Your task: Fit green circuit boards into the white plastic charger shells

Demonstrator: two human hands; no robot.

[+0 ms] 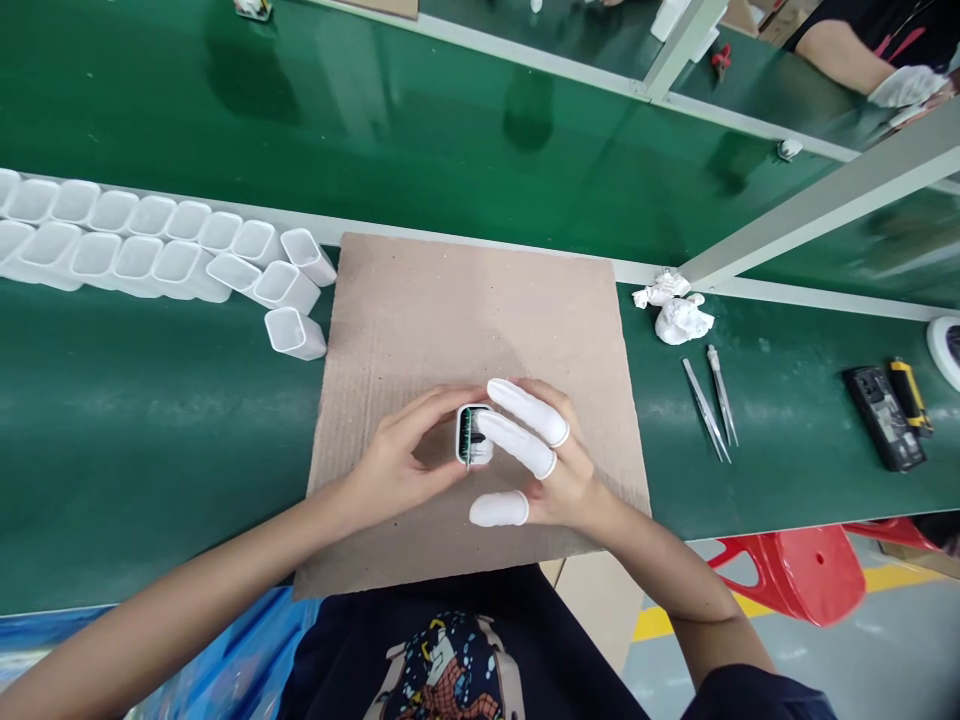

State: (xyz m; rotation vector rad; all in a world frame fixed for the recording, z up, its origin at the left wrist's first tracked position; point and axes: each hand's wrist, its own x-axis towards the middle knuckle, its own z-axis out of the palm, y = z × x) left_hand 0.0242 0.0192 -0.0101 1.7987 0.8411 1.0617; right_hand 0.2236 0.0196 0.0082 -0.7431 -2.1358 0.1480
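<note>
Over the cardboard sheet (480, 320), my left hand (412, 440) grips a small white plastic housing (460, 450) between thumb and fingers, its open end facing up. Inside the housing a green circuit board (466, 435) stands on edge, with some dark and white parts beside it. My right hand (540, 455) wears white finger cots on the thumb and two fingers. Its covered fingers reach to the housing's right side and opening, while the thumb stays apart from them. Whether the right fingertips pinch any part inside is not visible.
Rows of empty white housings (180, 262) stand at left. To the right lie crumpled white tissue (682, 318), two tweezers (705, 410), a black device (885, 418) and a yellow-black cutter (910, 395). A co-worker's gloved hand (909, 88) shows beyond the frame bars. A red stool (814, 572) stands below.
</note>
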